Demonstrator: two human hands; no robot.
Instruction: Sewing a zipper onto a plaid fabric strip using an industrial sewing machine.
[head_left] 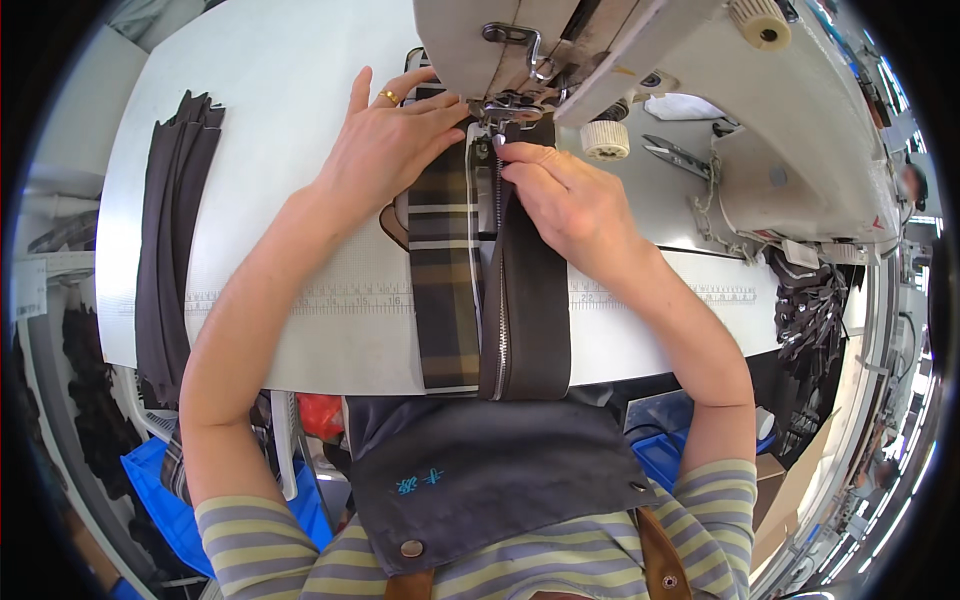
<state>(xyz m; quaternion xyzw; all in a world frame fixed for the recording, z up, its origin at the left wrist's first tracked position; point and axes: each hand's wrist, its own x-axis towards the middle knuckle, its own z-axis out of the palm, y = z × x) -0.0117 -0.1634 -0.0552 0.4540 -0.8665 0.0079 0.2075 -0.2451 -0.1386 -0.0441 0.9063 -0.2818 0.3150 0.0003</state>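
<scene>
Under the presser foot (pixel 500 125) of the sewing machine (pixel 800 160) lies a plaid fabric piece (pixel 445 335) in dark, brown and white checks. Along its right side runs a dark brown fabric strip (pixel 540 330) with a metal-toothed zipper (pixel 502 345). My left hand (pixel 395 145), with a ring on one finger, lies with outstretched fingers on the plaid fabric, left of the foot. My right hand (pixel 570 200) pinches the zipper just in front of the foot; its fingertips partly cover the spot. Both fabrics hang down to the table's front edge.
A bundle of dark fabric strips (pixel 175 240) lies on the white table (pixel 270 340) at the left. Scissors (pixel 678 155) rest behind the machine's arm side. A ruler strip (pixel 330 298) crosses the tabletop. Dark pieces (pixel 815 310) are heaped at the right; blue bins (pixel 165 490) stand below.
</scene>
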